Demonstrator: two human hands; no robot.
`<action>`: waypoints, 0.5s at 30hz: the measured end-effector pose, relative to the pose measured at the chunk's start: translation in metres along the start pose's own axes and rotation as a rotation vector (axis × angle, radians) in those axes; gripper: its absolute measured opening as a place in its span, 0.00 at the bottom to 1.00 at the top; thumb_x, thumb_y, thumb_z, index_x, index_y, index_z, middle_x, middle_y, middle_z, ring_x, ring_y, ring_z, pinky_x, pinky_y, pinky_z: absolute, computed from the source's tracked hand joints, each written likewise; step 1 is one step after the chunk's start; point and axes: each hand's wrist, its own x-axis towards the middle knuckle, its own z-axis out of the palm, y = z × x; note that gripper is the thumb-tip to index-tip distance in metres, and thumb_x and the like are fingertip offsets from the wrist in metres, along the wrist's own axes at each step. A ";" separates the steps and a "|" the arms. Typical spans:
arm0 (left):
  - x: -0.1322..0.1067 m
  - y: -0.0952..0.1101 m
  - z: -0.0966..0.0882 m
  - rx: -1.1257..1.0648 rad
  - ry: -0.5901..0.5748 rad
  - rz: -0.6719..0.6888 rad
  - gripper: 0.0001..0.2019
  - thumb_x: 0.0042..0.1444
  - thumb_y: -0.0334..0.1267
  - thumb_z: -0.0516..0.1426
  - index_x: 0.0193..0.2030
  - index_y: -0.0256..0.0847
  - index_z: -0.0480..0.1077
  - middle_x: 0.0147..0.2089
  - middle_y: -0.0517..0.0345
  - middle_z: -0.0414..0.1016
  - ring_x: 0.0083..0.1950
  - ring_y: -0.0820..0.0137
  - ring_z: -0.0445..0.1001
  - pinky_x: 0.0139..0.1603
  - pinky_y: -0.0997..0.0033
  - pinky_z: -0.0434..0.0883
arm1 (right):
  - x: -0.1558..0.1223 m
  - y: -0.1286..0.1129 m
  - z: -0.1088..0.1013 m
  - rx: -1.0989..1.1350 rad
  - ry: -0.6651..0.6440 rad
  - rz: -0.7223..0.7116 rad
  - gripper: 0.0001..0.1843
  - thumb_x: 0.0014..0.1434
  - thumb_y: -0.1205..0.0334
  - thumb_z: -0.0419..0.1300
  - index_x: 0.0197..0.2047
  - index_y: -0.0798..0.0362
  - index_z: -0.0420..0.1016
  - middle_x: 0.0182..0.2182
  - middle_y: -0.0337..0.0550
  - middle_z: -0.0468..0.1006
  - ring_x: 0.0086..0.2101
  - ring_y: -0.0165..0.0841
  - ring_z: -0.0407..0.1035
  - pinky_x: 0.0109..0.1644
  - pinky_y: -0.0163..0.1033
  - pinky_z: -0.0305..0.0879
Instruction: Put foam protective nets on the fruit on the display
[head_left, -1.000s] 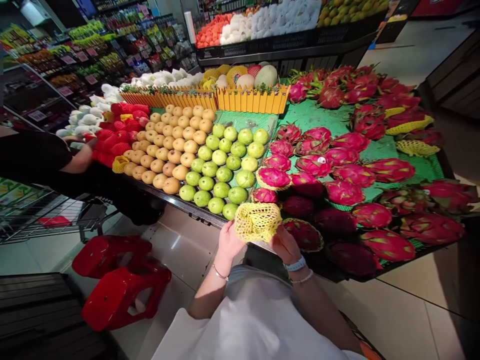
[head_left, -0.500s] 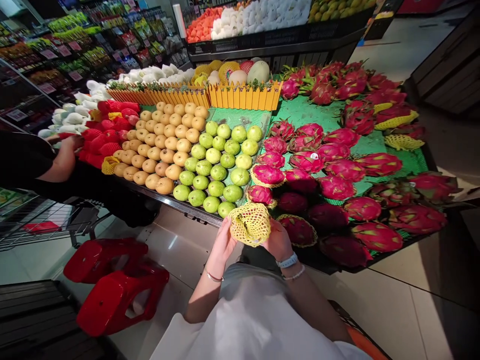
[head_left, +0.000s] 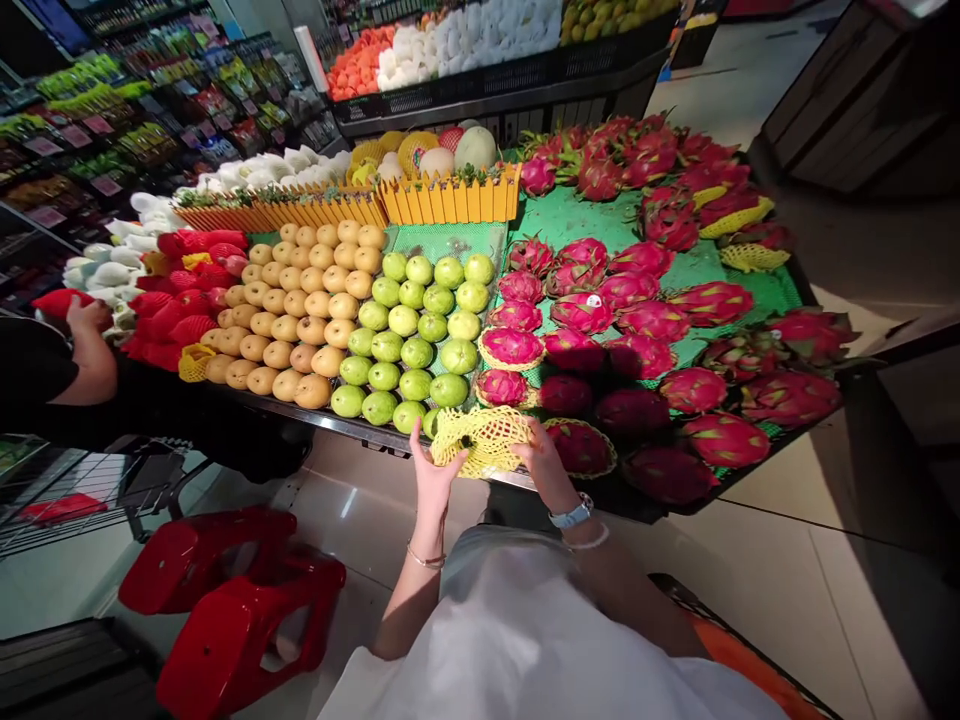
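A yellow foam fruit net (head_left: pixel 484 440) is stretched wide between my two hands, above the front edge of the fruit stand. My left hand (head_left: pixel 437 468) grips its left side, thumb toward the middle. On the opposite side my right hand (head_left: pixel 541 460) pinches the net's edge. Through the mesh I cannot make out any fruit inside it. Just beyond the net lie green guavas (head_left: pixel 416 352) in rows and, to the right, dragon fruits (head_left: pixel 512 347), a few of them sleeved in similar nets.
Brown pears (head_left: pixel 285 320) and red-netted fruit (head_left: pixel 180 300) fill the stand's left part. Another person's hand (head_left: pixel 88 318) holds a red-wrapped item there. Two red stools (head_left: pixel 217 630) stand on the floor at lower left, near a shopping cart (head_left: pixel 67 500).
My hands have moved apart, stretching the net wider and flatter. The view has shifted slightly. At the left, the other person's hand has lifted a red-wrapped item.
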 end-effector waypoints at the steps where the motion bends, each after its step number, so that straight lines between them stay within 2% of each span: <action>1: 0.000 0.000 0.001 0.076 0.018 0.055 0.41 0.40 0.28 0.69 0.61 0.50 0.60 0.54 0.55 0.74 0.57 0.60 0.71 0.62 0.58 0.64 | -0.001 -0.003 0.000 -0.076 0.053 -0.058 0.20 0.43 0.66 0.62 0.42 0.46 0.70 0.41 0.38 0.76 0.46 0.39 0.68 0.60 0.49 0.61; 3: -0.002 -0.001 0.005 0.203 0.032 0.164 0.24 0.46 0.30 0.65 0.52 0.44 0.70 0.51 0.55 0.74 0.57 0.60 0.70 0.63 0.62 0.62 | -0.004 -0.007 0.001 -0.192 0.097 -0.165 0.20 0.43 0.67 0.63 0.42 0.46 0.69 0.41 0.38 0.74 0.46 0.39 0.67 0.60 0.47 0.60; 5: -0.005 -0.001 0.011 0.247 0.011 0.234 0.16 0.50 0.30 0.61 0.47 0.43 0.73 0.51 0.55 0.74 0.58 0.61 0.68 0.64 0.66 0.60 | -0.008 -0.008 0.002 -0.251 0.058 -0.215 0.25 0.44 0.68 0.66 0.46 0.46 0.68 0.43 0.40 0.74 0.47 0.39 0.67 0.58 0.46 0.60; 7: -0.009 0.000 0.017 0.259 -0.010 0.266 0.15 0.51 0.29 0.59 0.47 0.43 0.73 0.50 0.56 0.74 0.57 0.61 0.68 0.62 0.68 0.60 | -0.010 -0.008 0.003 -0.317 0.006 -0.221 0.25 0.44 0.68 0.67 0.46 0.47 0.68 0.43 0.41 0.75 0.45 0.39 0.68 0.56 0.45 0.62; 11: -0.011 0.000 0.020 0.247 0.013 0.275 0.15 0.49 0.30 0.59 0.44 0.45 0.70 0.43 0.58 0.72 0.48 0.63 0.69 0.54 0.69 0.64 | -0.011 -0.012 -0.001 -0.403 -0.026 -0.179 0.11 0.48 0.63 0.66 0.33 0.48 0.67 0.30 0.37 0.72 0.34 0.35 0.67 0.44 0.42 0.65; 13: -0.008 0.001 0.015 0.193 0.021 0.249 0.13 0.47 0.32 0.59 0.41 0.45 0.68 0.39 0.59 0.69 0.43 0.65 0.68 0.49 0.69 0.66 | -0.010 -0.016 -0.008 -0.350 -0.092 -0.122 0.15 0.45 0.59 0.69 0.28 0.48 0.65 0.25 0.34 0.67 0.29 0.33 0.63 0.39 0.39 0.64; 15: -0.004 0.003 0.007 0.103 -0.032 0.150 0.12 0.45 0.35 0.61 0.38 0.45 0.67 0.36 0.60 0.68 0.40 0.66 0.68 0.47 0.69 0.67 | -0.009 -0.019 -0.017 -0.218 -0.174 -0.051 0.20 0.38 0.54 0.73 0.27 0.49 0.65 0.24 0.33 0.66 0.29 0.33 0.63 0.38 0.39 0.65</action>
